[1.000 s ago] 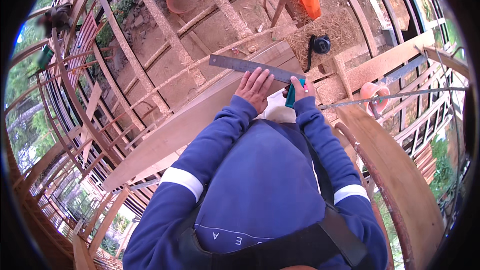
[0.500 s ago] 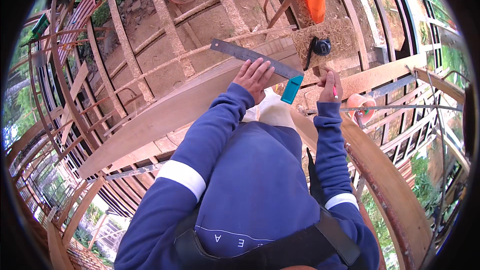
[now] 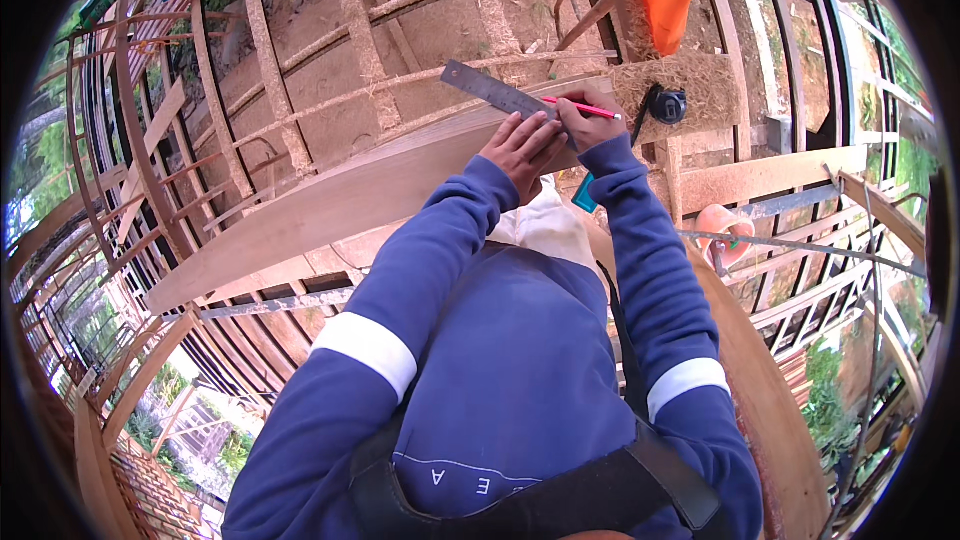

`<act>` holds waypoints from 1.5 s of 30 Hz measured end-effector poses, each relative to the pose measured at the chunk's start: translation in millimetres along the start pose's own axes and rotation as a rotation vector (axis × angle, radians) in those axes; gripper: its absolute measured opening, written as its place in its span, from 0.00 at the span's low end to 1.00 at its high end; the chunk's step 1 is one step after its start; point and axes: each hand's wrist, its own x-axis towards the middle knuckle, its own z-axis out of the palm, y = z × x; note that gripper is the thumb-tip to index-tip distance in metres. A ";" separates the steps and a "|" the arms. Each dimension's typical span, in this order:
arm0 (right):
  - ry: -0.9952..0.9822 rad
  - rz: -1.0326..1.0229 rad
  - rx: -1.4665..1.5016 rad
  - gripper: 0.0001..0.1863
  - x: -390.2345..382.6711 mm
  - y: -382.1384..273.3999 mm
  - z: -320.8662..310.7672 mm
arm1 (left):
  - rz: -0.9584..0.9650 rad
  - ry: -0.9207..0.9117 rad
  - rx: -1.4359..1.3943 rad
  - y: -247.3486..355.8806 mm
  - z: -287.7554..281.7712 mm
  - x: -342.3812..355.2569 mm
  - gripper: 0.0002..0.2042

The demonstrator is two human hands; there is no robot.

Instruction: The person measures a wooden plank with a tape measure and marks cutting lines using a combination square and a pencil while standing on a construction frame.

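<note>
My left hand lies with its fingers flattened on the steel blade of a square, pressing it onto a long, tapering wooden board. My right hand grips a pink pencil beside the blade, just right of my left fingers. The square's teal handle shows below my right wrist, partly hidden by the sleeve. A black tape measure sits to the right on a panel covered in wood shavings.
Wooden slats and beams form an open framework around me over dirt and stones. An orange cloth hangs at the top right. A pink bucket stands at the right behind a thin bar, and a curved plank runs along my right side.
My right hand let go of the square's teal handle, swung right, and has now come back over the blade with the pencil. My left hand stays on the square.
</note>
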 end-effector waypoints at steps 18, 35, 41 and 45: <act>-0.118 -0.018 -0.147 0.11 20.3 6.0 -0.8 | 0.011 -0.013 0.007 -0.6 -0.9 5.5 0.37; -0.077 -0.152 -0.376 0.11 13.8 -3.4 -20.1 | 0.024 -0.036 -0.004 -1.0 -0.5 5.9 0.36; -0.063 -0.089 -0.171 0.10 17.7 -1.5 -5.4 | 0.020 -0.062 0.000 1.0 -0.3 6.5 0.35; -0.056 -0.046 -0.265 0.09 7.4 1.9 -24.4 | 0.003 -0.093 0.019 1.8 -4.1 8.3 0.36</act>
